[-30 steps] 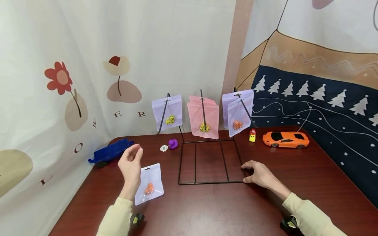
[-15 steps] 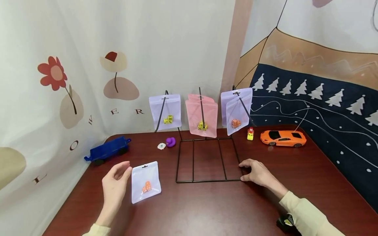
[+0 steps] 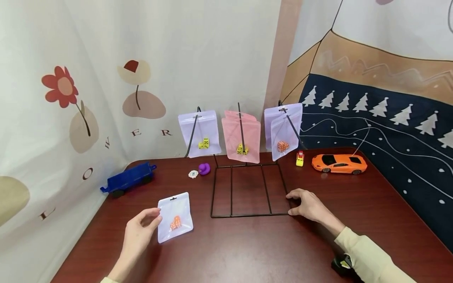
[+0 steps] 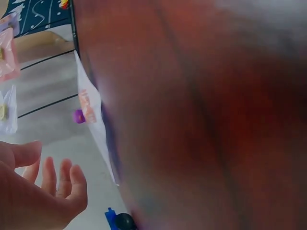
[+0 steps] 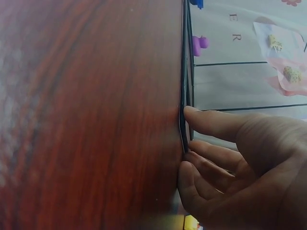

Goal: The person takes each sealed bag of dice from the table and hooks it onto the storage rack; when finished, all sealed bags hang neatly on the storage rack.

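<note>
My left hand [image 3: 139, 230] is at the left edge of a pale purple zip bag [image 3: 173, 206] lying on the table, with orange dice [image 3: 175, 223] inside. Thumb and fingers stay apart in the left wrist view, and nothing is between them. At its front right corner, a black wire display rack [image 3: 240, 215] is held by my right hand [image 3: 310, 206], thumb and fingers around the base wire. From the rack's hooks hang a purple bag [image 3: 199, 127] with yellow dice, pink bags [image 3: 231, 135] with yellow dice in front, and purple bags [image 3: 283, 131] showing orange dice.
Behind the loose bag stand a blue toy trailer [image 3: 129, 179], a white chip-like piece [image 3: 193, 174] and a purple rubber duck [image 3: 204, 169]. Right of the rack are a small red and yellow toy vehicle [image 3: 300, 158] and an orange toy car [image 3: 339, 164]. Printed curtains rise behind the table.
My left hand has come down and left from above the loose bag to its left edge. My right hand has kept its place at the rack's corner. The head view has shifted slightly.
</note>
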Action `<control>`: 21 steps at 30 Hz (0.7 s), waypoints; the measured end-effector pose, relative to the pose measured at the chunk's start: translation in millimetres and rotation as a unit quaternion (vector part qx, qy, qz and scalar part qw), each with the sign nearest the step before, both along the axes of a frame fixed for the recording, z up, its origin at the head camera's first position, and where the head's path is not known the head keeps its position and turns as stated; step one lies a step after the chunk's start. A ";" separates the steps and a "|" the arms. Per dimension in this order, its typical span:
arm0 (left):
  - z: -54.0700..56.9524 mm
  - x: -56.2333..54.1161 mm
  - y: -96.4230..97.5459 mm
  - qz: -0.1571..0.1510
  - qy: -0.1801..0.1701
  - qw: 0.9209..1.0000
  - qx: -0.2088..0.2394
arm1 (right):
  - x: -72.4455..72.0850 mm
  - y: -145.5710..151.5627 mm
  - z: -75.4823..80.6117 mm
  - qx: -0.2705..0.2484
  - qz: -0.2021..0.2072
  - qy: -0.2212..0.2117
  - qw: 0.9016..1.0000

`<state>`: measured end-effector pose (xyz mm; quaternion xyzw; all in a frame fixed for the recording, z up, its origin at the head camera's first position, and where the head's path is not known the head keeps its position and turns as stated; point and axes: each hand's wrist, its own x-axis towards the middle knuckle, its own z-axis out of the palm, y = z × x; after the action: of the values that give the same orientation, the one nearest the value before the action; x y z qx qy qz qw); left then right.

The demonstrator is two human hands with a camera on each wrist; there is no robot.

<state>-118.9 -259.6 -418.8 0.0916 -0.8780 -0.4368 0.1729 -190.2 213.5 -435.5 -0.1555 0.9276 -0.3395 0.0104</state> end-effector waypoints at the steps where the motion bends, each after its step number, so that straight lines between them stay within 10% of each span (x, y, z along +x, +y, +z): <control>1: 0.9 1.3 0.2 -0.005 -0.011 1.000 -0.010 | 0.1 0.1 -0.2 0.000 -0.001 -0.001 1.000; 21: -10.2 12.8 -17.9 -0.022 -0.157 0.985 -0.076 | 2.2 0.0 -0.2 0.000 -0.003 0.000 1.000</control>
<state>-106.2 -277.6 -429.1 0.1265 -0.9267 -0.3527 0.0303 -188.0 213.4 -435.7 -0.1528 0.9281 -0.3394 0.0094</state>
